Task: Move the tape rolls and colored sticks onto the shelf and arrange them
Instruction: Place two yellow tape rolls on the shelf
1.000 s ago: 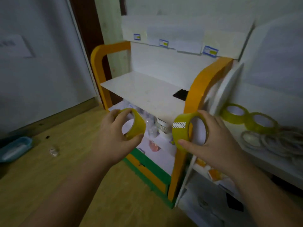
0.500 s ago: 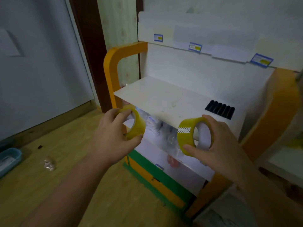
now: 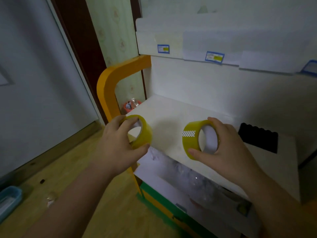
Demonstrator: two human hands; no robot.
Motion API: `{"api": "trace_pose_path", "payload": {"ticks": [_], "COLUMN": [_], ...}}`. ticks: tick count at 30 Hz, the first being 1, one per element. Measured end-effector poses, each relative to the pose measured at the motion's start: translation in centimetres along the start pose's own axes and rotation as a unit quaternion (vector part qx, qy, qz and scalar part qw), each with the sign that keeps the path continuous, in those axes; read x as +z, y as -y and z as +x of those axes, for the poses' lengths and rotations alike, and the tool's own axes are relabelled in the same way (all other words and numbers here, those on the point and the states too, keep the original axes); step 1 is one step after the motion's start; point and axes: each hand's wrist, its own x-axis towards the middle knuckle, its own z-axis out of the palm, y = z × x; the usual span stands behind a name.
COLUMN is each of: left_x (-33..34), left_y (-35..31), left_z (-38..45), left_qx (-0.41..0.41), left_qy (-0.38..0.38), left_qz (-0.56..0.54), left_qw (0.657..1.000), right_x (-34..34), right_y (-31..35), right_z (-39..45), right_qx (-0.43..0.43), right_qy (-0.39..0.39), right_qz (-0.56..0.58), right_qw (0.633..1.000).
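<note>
I have a yellow tape roll (image 3: 143,133) gripped in my left hand (image 3: 118,145) and another (image 3: 190,138) in my right hand (image 3: 226,145), both above the bare white shelf (image 3: 171,121), neither placed yet.

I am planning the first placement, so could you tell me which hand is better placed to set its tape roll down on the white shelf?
Right, probably. The right hand holds its tape roll over the white shelf, while the left hand holds its roll at the shelf's front left corner, partly off it.
</note>
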Motion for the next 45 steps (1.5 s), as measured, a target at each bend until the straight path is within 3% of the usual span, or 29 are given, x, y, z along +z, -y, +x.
{"api": "trace_pose_path", "payload": {"ticks": [6,11,15,18,24,29,35,45], "left_x": [2.1,5.8,9.3,12.7,18.7,21.3,22.7,22.8], "left_y": [3.2,4.6,6.1,7.3,7.7,7.8,7.8,8.2], "left_z": [6.3,12.2,17.3,20.9,26.1,28.7,29.2,27.7], "left_qx": [0.013,0.045,0.087,0.103,0.13,0.142,0.1,0.1], "left_qy": [0.022,0.045,0.072,0.087,0.146,0.167,0.178,0.151], "left_qz": [-0.005,-0.03,-0.02,-0.03,-0.038,-0.04,-0.084,-0.123], "left_qw": [1.0,0.998,0.993,0.99,0.98,0.975,0.975,0.976], "right_x": [0.8,2.5,3.8,3.8,5.2,5.9,5.8,6.8], "right_y": [0.4,-0.9,-0.9,0.6,0.2,-0.4,-0.1,0.7], "right_z": [5.7,8.3,9.9,10.5,10.8,10.0,10.3,13.7], "right_qx": [-0.004,0.078,0.095,0.139,0.204,0.241,0.261,0.22], "right_qy": [-0.02,-0.043,-0.037,-0.051,-0.07,-0.089,-0.112,-0.112], "right_qz": [-0.021,-0.05,-0.159,-0.111,-0.127,-0.151,-0.13,-0.091], "right_qw": [1.0,0.995,0.982,0.983,0.968,0.954,0.95,0.965]}}
